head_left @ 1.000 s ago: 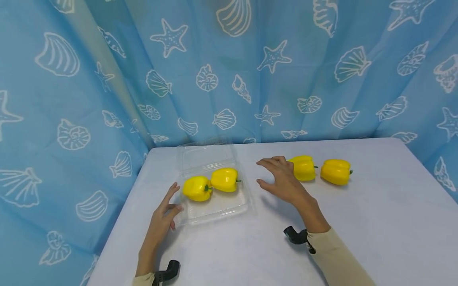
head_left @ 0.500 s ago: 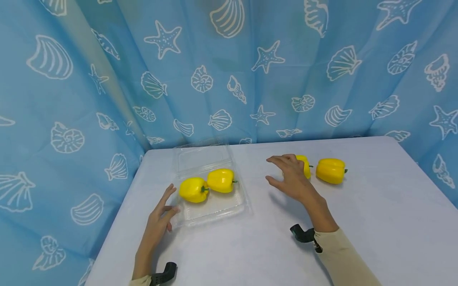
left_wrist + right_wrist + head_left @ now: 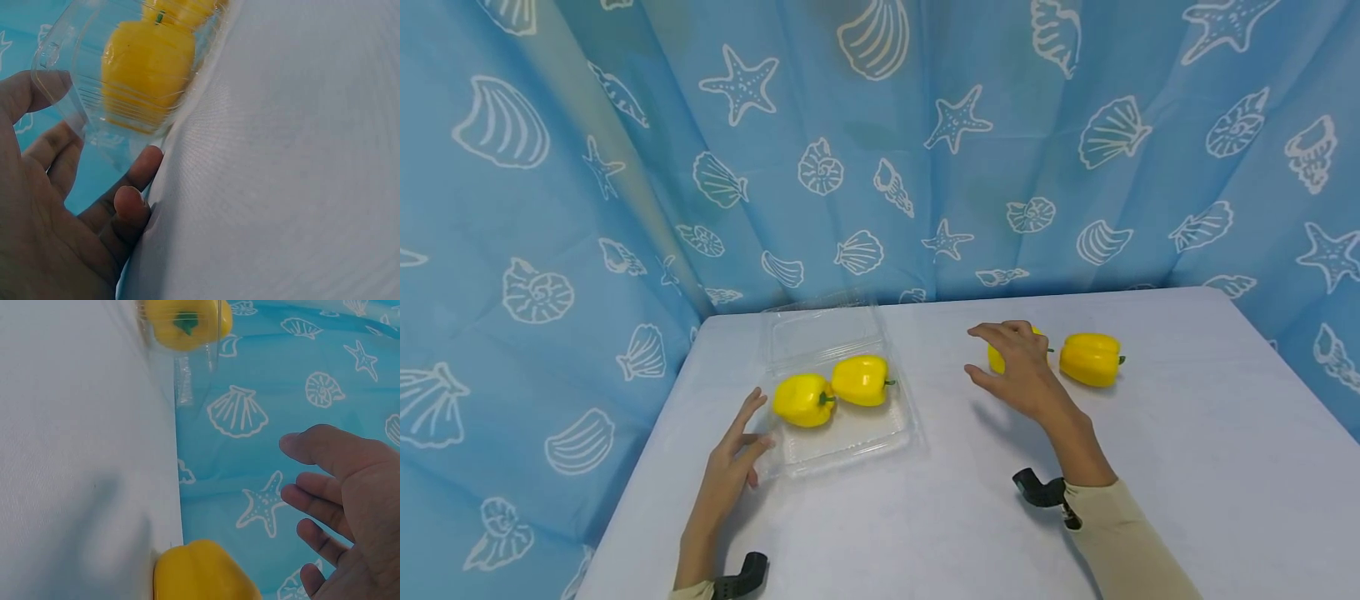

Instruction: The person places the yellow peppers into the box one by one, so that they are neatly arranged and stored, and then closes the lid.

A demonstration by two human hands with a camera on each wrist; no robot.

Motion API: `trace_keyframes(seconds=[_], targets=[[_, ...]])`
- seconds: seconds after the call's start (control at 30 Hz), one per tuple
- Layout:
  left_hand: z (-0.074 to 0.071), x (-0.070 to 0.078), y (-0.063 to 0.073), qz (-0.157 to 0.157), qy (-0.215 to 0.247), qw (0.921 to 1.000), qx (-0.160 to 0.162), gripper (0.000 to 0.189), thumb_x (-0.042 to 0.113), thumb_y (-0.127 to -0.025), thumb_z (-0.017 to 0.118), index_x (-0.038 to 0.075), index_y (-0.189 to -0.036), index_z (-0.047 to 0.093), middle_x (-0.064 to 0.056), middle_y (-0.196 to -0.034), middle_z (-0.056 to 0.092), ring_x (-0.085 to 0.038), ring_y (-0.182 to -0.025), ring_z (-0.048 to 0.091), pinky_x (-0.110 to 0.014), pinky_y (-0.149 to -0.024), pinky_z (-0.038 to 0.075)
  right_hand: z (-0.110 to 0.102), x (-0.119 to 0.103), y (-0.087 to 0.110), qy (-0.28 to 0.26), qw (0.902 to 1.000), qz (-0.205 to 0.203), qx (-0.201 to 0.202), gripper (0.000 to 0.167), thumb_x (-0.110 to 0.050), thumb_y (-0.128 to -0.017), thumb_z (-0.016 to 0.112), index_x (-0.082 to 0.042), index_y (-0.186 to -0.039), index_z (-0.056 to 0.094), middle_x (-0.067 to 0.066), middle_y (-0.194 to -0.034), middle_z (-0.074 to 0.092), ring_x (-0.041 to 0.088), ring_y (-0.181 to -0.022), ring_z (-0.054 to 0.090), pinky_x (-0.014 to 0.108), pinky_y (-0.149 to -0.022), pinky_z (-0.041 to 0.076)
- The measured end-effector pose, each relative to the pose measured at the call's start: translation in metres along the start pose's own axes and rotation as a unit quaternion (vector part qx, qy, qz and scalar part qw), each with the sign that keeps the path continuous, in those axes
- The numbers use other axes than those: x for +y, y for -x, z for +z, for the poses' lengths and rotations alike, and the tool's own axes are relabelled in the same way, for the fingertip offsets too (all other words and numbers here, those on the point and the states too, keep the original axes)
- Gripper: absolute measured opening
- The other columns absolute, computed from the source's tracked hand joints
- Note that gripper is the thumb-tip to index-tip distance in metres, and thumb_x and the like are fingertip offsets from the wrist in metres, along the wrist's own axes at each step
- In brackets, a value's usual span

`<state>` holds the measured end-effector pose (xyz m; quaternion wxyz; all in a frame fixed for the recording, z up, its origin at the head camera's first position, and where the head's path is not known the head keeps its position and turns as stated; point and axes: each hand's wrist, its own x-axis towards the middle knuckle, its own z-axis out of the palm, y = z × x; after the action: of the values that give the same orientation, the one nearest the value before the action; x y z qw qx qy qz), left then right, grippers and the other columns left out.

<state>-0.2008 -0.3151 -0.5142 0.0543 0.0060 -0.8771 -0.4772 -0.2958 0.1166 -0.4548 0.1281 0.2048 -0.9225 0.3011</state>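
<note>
Two yellow bell peppers, one on the left [image 3: 804, 400] and one on the right [image 3: 861, 381], lie in a clear plastic clamshell box [image 3: 842, 457]. My left hand [image 3: 727, 467] stays at the box's left edge with loosely bent fingers spread apart. In the left wrist view, its upper fingers overlap the clear rim. Farther right, my right hand [image 3: 1024, 373] hovers with parted fingers beside a third yellow pepper [image 3: 995, 360], partly hidden behind it. In the right wrist view, a gap separates that hand's fingers from the pepper below. Another yellow pepper [image 3: 1091, 360] lies to its right.
The box's lid [image 3: 823, 333] stands folded back toward the blue seashell curtain [image 3: 895, 125], which hangs behind and left of the table. A white cloth [image 3: 910, 517] covers the table. Both wrists carry small black camera mounts [image 3: 1037, 488].
My right hand has shifted right, over the nearer loose pepper, and covers more of it. The head view has drifted slightly. My left hand keeps its place at the box.
</note>
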Motion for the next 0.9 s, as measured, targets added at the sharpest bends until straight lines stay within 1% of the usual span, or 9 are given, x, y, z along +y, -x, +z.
trace_keyframes(seconds=[0.27, 0.53, 0.73, 0.9], targets=[[0.001, 0.002, 0.000, -0.009, -0.004, 0.9999, 0.000, 0.056, 0.031, -0.100, 0.056, 0.034, -0.154, 0.039, 0.012, -0.163, 0.025, -0.029, -0.104, 0.058, -0.031, -0.048, 0.050, -0.005, 0.005, 0.004, 0.001, 1.0000, 0.007, 0.000, 0.051, -0.028, -0.091, 0.072, -0.011, -0.137, 0.058, 0.013, -0.139, 0.056, 0.036, -0.129, 0.034, 0.058, -0.095, 0.025], [0.001, 0.001, 0.000, -0.006, -0.007, 1.0000, 0.000, 0.057, 0.030, -0.100, 0.058, 0.034, -0.154, 0.039, 0.013, -0.163, 0.025, -0.030, -0.099, 0.057, -0.031, -0.048, 0.051, -0.014, 0.015, 0.010, 0.009, 0.9996, 0.026, -0.004, 0.053, -0.026, -0.090, 0.073, -0.013, -0.138, 0.056, 0.013, -0.140, 0.055, 0.038, -0.131, 0.032, 0.062, -0.100, 0.024], [0.001, 0.004, 0.001, -0.007, -0.009, 0.9999, -0.003, 0.057, 0.030, -0.100, 0.057, 0.031, -0.154, 0.039, 0.011, -0.163, 0.024, -0.029, -0.098, 0.058, -0.031, -0.048, 0.050, -0.018, 0.022, 0.014, 0.014, 0.9996, 0.023, 0.003, 0.053, -0.024, -0.089, 0.074, -0.011, -0.137, 0.057, 0.014, -0.139, 0.055, 0.039, -0.130, 0.033, 0.061, -0.096, 0.025], [0.001, 0.005, 0.001, -0.011, -0.013, 0.9999, -0.001, 0.057, 0.030, -0.101, 0.056, 0.030, -0.155, 0.038, 0.011, -0.163, 0.025, -0.029, -0.097, 0.058, -0.031, -0.048, 0.050, -0.020, 0.025, 0.015, 0.014, 0.9995, 0.027, 0.007, 0.054, -0.024, -0.088, 0.076, -0.011, -0.137, 0.057, 0.015, -0.138, 0.056, 0.039, -0.129, 0.034, 0.060, -0.095, 0.026]])
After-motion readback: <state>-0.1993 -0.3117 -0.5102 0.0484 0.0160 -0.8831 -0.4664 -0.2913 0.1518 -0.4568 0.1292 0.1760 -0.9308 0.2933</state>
